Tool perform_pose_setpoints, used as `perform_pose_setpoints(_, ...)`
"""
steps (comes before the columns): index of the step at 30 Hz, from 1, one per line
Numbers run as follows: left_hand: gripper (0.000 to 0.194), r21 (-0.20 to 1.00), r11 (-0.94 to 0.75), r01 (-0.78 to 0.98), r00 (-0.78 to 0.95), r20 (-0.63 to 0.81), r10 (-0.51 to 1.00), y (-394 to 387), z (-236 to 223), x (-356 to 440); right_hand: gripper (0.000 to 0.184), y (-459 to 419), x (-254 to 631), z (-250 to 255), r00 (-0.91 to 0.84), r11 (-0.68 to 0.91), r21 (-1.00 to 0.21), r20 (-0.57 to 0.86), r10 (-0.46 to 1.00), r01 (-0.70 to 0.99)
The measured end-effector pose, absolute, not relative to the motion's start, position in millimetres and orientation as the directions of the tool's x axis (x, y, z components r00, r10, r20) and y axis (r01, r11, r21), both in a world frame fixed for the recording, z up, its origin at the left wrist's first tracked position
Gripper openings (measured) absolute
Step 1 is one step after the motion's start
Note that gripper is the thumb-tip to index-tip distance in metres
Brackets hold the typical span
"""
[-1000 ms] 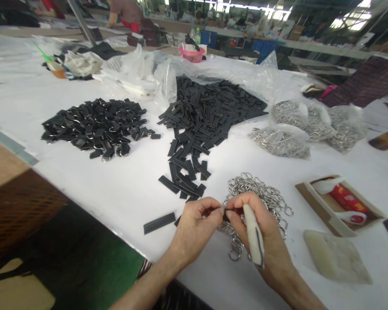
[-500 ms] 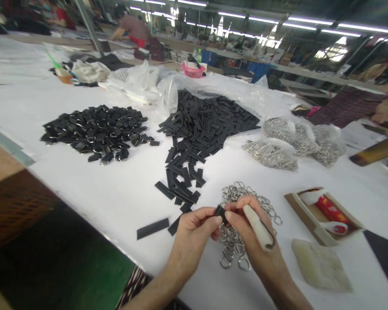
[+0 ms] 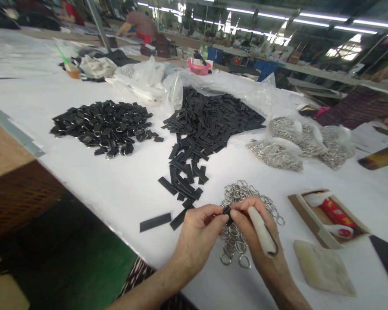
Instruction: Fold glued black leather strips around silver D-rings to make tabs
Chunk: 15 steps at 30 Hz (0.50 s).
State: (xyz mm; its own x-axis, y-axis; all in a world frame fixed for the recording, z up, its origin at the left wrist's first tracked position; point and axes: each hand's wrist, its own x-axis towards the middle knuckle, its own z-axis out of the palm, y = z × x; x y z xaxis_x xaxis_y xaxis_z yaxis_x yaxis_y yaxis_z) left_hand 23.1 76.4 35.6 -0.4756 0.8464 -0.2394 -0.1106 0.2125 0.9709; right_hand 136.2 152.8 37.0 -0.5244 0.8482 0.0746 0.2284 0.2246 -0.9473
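My left hand (image 3: pixel 197 237) and my right hand (image 3: pixel 255 241) meet over the white table (image 3: pixel 116 189), both pinching one small black strip piece (image 3: pixel 226 212) between thumb and fingertips. The right hand also carries a white stick-like tool (image 3: pixel 261 232) across its back. Just under the hands lies a loose heap of metal D-rings (image 3: pixel 242 202). Flat black strips (image 3: pixel 184 181) trail from a large pile (image 3: pixel 213 116) toward my hands, and one lone strip (image 3: pixel 155 222) lies to the left.
A heap of black strips fitted with rings (image 3: pixel 103 127) lies at the left. Bags of metal rings (image 3: pixel 297 142) sit at the right, with a cardboard box (image 3: pixel 326 215) and a pale slab (image 3: pixel 323 267) nearer. Another person (image 3: pixel 139 23) works far behind.
The hands lifted the black piece slightly off the ring heap and kept pinching it; my view shifted a little, otherwise the piles stayed put.
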Motion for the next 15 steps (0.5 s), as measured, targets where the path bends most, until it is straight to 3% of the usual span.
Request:
perform_pose_setpoints(11, 0.014, 0.958, 0.235, -0.162, -0.432, -0.284, 0.856, 76.1, 31.3, 18.4, 0.013, 150.0, 138.4, 29.2, -0.543, 0.239, -0.933, 0.059, 0.838, 0.268)
perform_pose_setpoints(15, 0.012, 0.945, 0.291, -0.148, -0.401, -0.327, 0.856, 69.7, 26.5, 11.7, 0.015, 144.4, 137.1, 32.8, -0.546, 0.331, -0.881, 0.103, 0.831, 0.338)
